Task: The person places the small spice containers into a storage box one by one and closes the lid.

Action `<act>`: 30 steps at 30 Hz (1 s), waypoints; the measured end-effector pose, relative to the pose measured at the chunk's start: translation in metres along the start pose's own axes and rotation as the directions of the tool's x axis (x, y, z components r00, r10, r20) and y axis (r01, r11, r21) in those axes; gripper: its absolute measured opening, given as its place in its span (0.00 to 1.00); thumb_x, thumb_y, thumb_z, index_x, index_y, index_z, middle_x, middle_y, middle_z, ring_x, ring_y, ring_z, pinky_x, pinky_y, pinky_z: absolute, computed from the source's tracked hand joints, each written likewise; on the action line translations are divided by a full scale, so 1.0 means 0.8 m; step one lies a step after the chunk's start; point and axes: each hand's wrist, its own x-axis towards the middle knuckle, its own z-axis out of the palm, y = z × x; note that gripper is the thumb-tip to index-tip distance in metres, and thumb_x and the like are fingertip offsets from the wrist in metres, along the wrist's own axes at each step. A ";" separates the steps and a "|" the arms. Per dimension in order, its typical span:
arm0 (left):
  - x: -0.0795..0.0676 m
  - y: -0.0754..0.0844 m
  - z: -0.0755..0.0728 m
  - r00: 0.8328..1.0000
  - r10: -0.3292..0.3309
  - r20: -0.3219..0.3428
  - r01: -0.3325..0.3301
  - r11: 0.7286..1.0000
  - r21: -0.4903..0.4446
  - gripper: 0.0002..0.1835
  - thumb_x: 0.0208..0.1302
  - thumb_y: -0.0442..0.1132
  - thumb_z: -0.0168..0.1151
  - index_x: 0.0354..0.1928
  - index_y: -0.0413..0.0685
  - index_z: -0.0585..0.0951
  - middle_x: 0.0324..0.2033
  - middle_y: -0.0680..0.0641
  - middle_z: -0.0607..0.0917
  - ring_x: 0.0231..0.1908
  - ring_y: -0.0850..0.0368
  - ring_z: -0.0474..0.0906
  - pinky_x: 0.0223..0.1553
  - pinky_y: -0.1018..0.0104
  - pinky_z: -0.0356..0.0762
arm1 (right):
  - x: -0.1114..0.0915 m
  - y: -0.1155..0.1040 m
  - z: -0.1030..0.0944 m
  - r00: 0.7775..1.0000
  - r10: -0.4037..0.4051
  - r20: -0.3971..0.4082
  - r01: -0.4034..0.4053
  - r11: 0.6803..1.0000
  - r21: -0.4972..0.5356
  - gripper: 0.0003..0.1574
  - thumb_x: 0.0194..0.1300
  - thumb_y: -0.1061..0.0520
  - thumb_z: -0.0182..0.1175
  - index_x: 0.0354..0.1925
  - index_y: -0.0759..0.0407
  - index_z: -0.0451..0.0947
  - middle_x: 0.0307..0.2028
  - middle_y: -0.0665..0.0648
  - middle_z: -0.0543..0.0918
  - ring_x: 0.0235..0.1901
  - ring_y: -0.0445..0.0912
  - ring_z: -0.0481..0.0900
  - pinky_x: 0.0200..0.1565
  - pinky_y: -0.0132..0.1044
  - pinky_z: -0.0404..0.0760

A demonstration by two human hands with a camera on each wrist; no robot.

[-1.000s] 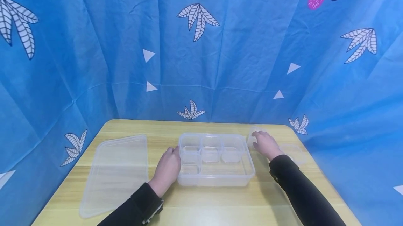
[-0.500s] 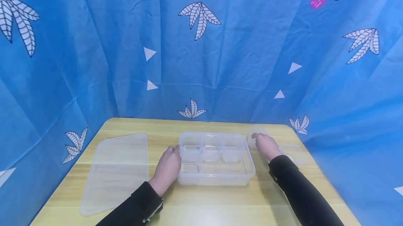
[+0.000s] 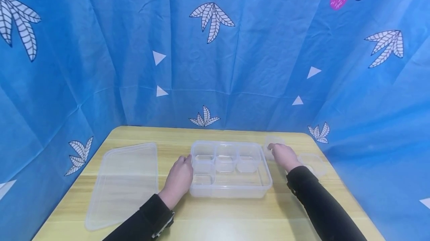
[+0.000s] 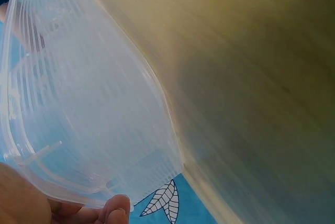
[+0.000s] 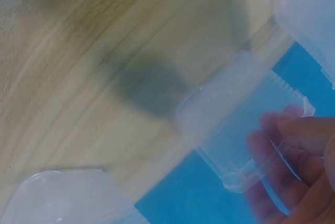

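A translucent plastic box (image 3: 231, 192) stands mid-table with several small clear cups (image 3: 225, 164) set inside, along its back and left side. My left hand (image 3: 179, 177) grips the box's left rim; in the left wrist view the fingertips (image 4: 118, 209) curl over that rim. Right of the box, my right hand (image 3: 284, 156) holds a small clear cup (image 5: 235, 124) by its rim, thumb and fingers around the edge. Partly behind the right wrist, another small clear cup (image 3: 315, 163) sits on the table.
A flat translucent lid (image 3: 125, 185) lies at the left of the wooden table (image 3: 215, 218). Blue patterned cloth (image 3: 215, 69) hangs behind and on both sides, close to the table's edges.
The small cup by my right hand has shifted slightly left and nearer. My left hand and the box stay in place.
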 end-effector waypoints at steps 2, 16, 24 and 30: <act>0.000 0.000 0.000 1.000 -0.004 0.004 0.004 1.000 0.000 0.16 0.63 0.23 0.58 0.52 0.20 0.79 0.34 0.34 0.83 0.25 0.54 0.76 0.27 0.67 0.80 | -0.001 -0.001 -0.001 1.000 -0.004 0.000 0.004 1.000 0.005 0.16 0.63 0.73 0.57 0.47 0.66 0.83 0.41 0.66 0.87 0.42 0.61 0.84 0.45 0.53 0.83; 0.000 -0.003 0.006 0.999 -0.039 0.028 0.040 0.999 -0.032 0.16 0.66 0.25 0.55 0.53 0.21 0.78 0.33 0.36 0.82 0.23 0.59 0.71 0.22 0.71 0.74 | 0.000 -0.002 -0.016 1.000 -0.019 0.021 0.019 1.000 0.012 0.19 0.63 0.76 0.51 0.49 0.68 0.82 0.39 0.63 0.87 0.42 0.59 0.84 0.46 0.53 0.83; 0.000 -0.004 0.011 1.000 -0.025 0.003 0.025 1.000 -0.017 0.16 0.65 0.24 0.56 0.52 0.20 0.78 0.33 0.35 0.82 0.24 0.56 0.73 0.23 0.69 0.77 | 0.000 -0.005 -0.033 1.000 -0.001 0.023 0.000 0.999 0.041 0.19 0.66 0.75 0.50 0.50 0.69 0.81 0.42 0.65 0.86 0.45 0.61 0.83 0.49 0.54 0.82; 0.000 -0.005 0.010 1.000 -0.016 0.004 0.016 1.000 -0.001 0.16 0.64 0.23 0.56 0.52 0.20 0.79 0.34 0.35 0.82 0.23 0.57 0.73 0.23 0.69 0.77 | -0.001 -0.011 -0.054 1.000 0.004 -0.013 -0.003 0.998 0.059 0.18 0.68 0.73 0.50 0.51 0.69 0.80 0.44 0.67 0.85 0.46 0.63 0.83 0.48 0.56 0.81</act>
